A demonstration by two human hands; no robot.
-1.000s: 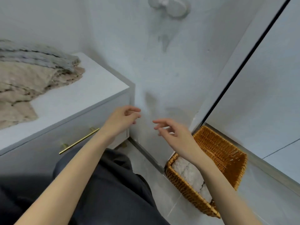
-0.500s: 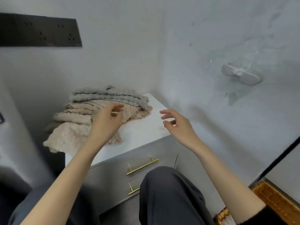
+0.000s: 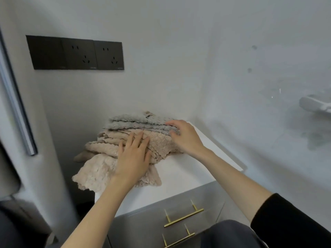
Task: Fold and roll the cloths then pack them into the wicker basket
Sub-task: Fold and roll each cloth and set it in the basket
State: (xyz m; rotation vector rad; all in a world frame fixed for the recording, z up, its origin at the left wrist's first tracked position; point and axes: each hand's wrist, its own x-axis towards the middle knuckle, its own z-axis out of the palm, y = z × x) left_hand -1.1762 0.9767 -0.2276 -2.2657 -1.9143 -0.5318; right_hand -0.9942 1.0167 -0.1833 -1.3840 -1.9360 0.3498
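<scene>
A pile of fluffy cloths lies on the white cabinet top (image 3: 180, 174): grey cloths (image 3: 136, 122) on top at the back, beige cloths (image 3: 100, 169) below and spilling over the left front corner. My left hand (image 3: 133, 156) rests flat, fingers straight, on the beige cloths in the middle of the pile. At the pile's right end my right hand (image 3: 184, 136) touches the grey cloths' edge with its fingers slightly bent; whether they pinch the cloth I cannot tell. The wicker basket is out of view.
The grey cabinet front has two drawers with brass handles (image 3: 184, 217). A black socket panel (image 3: 77, 53) sits on the wall above the pile. A white fitting (image 3: 317, 105) sticks out of the right wall. My dark-trousered knee (image 3: 231, 235) is close to the drawers.
My view has swung left and up from the basket to the cabinet. Both hands have moved forward from mid-air onto the cloth pile.
</scene>
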